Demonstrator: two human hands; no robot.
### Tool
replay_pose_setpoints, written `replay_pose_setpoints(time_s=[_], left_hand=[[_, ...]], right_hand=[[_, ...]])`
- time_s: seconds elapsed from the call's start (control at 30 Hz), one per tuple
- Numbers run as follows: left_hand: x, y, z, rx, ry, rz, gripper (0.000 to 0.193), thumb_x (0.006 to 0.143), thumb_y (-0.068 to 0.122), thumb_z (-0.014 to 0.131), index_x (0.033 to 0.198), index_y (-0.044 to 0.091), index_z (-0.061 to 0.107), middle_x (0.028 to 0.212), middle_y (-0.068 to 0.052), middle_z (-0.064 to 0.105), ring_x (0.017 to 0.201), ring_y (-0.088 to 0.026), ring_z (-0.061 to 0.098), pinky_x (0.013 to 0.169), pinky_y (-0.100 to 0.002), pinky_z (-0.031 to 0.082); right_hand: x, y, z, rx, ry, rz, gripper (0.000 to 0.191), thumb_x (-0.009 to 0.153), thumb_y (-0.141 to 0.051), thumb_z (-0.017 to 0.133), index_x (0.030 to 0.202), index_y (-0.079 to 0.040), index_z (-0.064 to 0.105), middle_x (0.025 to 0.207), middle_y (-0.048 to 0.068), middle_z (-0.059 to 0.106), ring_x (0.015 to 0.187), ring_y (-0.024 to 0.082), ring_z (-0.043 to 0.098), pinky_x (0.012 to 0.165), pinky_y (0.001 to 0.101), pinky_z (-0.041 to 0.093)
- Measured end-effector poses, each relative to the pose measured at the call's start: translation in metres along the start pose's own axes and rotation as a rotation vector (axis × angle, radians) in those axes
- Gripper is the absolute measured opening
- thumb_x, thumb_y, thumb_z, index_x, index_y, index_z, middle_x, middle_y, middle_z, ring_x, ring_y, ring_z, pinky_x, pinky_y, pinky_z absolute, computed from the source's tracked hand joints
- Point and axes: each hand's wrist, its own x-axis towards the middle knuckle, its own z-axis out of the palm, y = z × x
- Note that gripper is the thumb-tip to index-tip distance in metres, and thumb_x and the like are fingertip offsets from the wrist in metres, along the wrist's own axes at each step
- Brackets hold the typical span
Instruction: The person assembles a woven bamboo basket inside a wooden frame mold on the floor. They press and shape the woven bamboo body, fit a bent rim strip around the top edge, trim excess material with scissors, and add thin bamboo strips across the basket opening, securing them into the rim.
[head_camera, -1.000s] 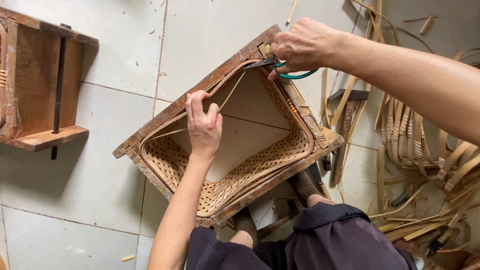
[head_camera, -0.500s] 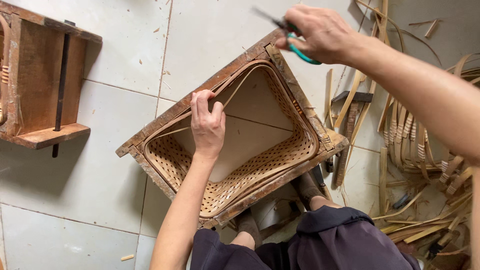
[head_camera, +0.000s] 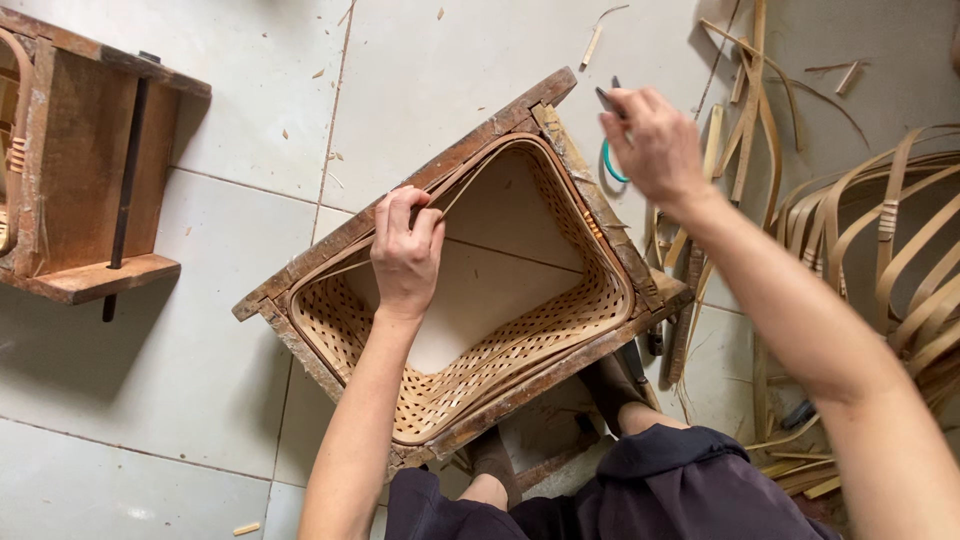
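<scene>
Woven cane basket (head_camera: 470, 340) in wooden frame (head_camera: 600, 205), centre floor. Left hand (head_camera: 405, 250) pinches the rim strip (head_camera: 480, 170) closed-fingered. Right hand (head_camera: 655, 145), at 1 o'clock, clasps teal-handled pliers (head_camera: 608, 150) above the frame's far corner.

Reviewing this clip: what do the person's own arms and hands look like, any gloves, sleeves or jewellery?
Both the left hand and the right hand are bare: no gloves, rings, watch or wristband visible. Both forearms are uncovered, with no sleeves in view. Nails are short and unpainted.
</scene>
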Motion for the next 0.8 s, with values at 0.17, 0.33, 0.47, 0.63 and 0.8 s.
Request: replay_pose_setpoints(time_s=[0.17,0.33,0.47,0.63,0.8], left_hand=[[0.003,0.006,-0.007,-0.073,-0.034,-0.071,0.013,0.084,0.004,0.083,0.086,0.007,0.070,0.115,-0.003,0.062,0.118,-0.024,0.062,0.095,-0.031,0.061],[0.008,0.007,-0.013,-0.121,-0.076,-0.093,0.017,0.082,0.006,0.084,0.081,0.006,0.067,0.116,-0.004,0.062,0.117,-0.026,0.060,0.095,-0.035,0.059],[0.008,0.006,-0.014,-0.141,-0.081,-0.102,0.016,0.080,0.005,0.084,0.082,0.006,0.068,0.116,-0.004,0.062,0.118,-0.025,0.060,0.096,-0.036,0.058],[0.005,0.004,-0.011,-0.172,-0.085,-0.104,0.016,0.082,0.006,0.084,0.081,0.007,0.068,0.117,-0.004,0.063,0.119,-0.025,0.060,0.096,-0.034,0.058],[0.011,0.001,-0.010,-0.177,-0.095,-0.124,0.015,0.085,0.006,0.084,0.085,0.006,0.069,0.115,-0.005,0.065,0.116,-0.024,0.061,0.089,-0.030,0.059]], right_hand=[[-0.001,-0.083,-0.008,-0.046,0.266,-0.379,0.031,0.088,-0.018,0.076,0.115,-0.007,0.068,0.105,0.009,0.064,0.089,0.023,0.065,0.069,0.0334,0.055],[0.008,-0.100,-0.009,-0.057,0.280,-0.362,0.024,0.091,0.000,0.076,0.112,-0.007,0.067,0.105,0.006,0.064,0.092,0.022,0.065,0.079,0.0332,0.055],[0.007,-0.095,-0.003,-0.024,0.272,-0.366,0.021,0.091,0.002,0.076,0.109,-0.006,0.069,0.103,0.006,0.063,0.093,0.021,0.065,0.080,0.0338,0.057],[0.007,-0.092,0.000,-0.008,0.243,-0.371,0.023,0.088,0.003,0.075,0.109,-0.005,0.069,0.102,0.006,0.063,0.094,0.022,0.066,0.079,0.0343,0.057],[0.007,-0.091,-0.002,0.054,0.229,-0.330,0.027,0.088,0.005,0.075,0.112,-0.005,0.066,0.105,0.007,0.061,0.097,0.023,0.065,0.080,0.0350,0.057]])
